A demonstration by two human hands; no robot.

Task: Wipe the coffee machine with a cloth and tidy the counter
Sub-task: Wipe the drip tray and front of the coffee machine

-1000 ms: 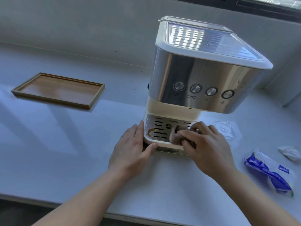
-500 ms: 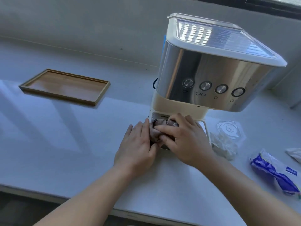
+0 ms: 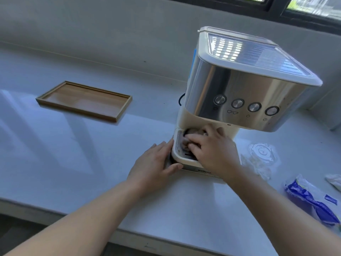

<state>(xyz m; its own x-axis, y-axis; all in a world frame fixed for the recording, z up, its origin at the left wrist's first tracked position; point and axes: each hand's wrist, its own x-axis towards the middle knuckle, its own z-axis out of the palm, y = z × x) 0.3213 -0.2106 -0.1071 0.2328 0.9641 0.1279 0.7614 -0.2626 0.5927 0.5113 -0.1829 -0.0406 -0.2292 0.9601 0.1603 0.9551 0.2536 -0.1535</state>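
Right hand: my right hand (image 3: pixel 214 150) is clenched around the cloth (image 3: pixel 191 134), pressing it onto the drip tray (image 3: pixel 178 154) under the machine's overhang.
Left hand: my left hand (image 3: pixel 156 165) lies flat against the tray's 9 o'clock side, thumb hooked on its front corner, bracing it; it grasps nothing.
Coffee machine: the coffee machine (image 3: pixel 239 93) stands at 1 o'clock from my hands, upright on the counter (image 3: pixel 73 163).
Progress: I judge I am mid-wipe on the tray; whether the body and top are done I cannot tell. Tidying looks untouched.
Left to tidy: a clear plastic wrapper (image 3: pixel 262 154) at 3 o'clock of the tray, a blue-and-white packet (image 3: pixel 310 198) at 4 o'clock, a crumpled white scrap (image 3: pixel 335 180) beyond it.
Elsewhere: a wooden tray (image 3: pixel 84 100) sits at 10 o'clock, well apart.
Materials: mirror-like steel front with four round buttons, cream plastic base and rim, slotted tray grille; cloth soft, bunched, grey-brown; counter smooth, glossy white; wooden tray shallow, rectangular, matte.
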